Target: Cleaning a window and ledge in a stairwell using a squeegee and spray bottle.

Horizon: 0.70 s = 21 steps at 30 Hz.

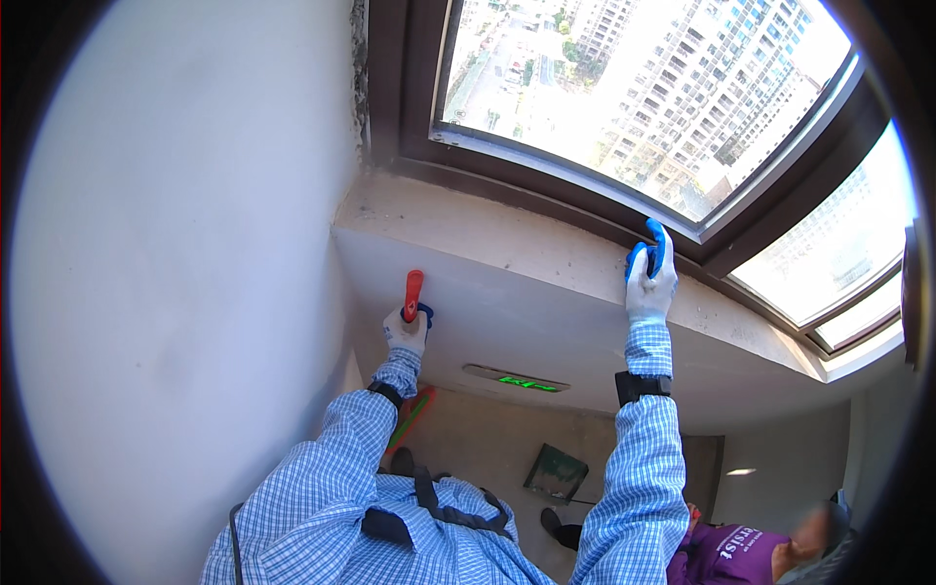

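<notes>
Short of sill edge (pixel 546 270), red tool (pixel 413 292)

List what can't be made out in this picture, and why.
All in the head view:
Red tool: its lower part, covered by the left hand.
Red-and-green object: partly hidden, apparently, behind the left sleeve.
Person in purple: cut off by the lower edge.
Buildings outside: fine detail, too small and washed out by glare.

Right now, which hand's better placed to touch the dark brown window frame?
Probably right: white-and-blue gloved right hand sits near the frame; gloved left hand, farther away, grips a slim red tool.
</notes>
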### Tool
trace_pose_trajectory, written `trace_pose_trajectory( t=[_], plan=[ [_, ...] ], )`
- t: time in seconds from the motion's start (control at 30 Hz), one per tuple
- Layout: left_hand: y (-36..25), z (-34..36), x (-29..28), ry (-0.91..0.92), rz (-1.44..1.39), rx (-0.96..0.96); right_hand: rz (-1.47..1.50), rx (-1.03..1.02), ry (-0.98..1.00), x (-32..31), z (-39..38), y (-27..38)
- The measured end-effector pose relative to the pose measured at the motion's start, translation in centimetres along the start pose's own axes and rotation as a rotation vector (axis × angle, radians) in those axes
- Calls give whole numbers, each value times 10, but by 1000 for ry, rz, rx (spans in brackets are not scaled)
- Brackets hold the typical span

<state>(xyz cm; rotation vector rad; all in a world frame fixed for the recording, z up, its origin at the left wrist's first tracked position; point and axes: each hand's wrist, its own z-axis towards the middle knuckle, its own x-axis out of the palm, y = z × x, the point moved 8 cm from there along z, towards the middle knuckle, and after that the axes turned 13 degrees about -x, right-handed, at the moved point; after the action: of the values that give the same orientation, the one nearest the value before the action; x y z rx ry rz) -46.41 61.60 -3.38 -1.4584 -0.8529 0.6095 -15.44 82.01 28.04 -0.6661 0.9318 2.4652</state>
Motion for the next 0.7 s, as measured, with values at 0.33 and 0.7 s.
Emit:
trace_pose_trajectory(
  t=[0.33, 0.7],
  plan=[
    [4, 0, -1, -13, -5, 16, -213, -99, -67, -5, 4, 11],
    [4, 1, -3, -24, 29, 15, -178, 17, -1, -3, 3, 9]
  ],
)
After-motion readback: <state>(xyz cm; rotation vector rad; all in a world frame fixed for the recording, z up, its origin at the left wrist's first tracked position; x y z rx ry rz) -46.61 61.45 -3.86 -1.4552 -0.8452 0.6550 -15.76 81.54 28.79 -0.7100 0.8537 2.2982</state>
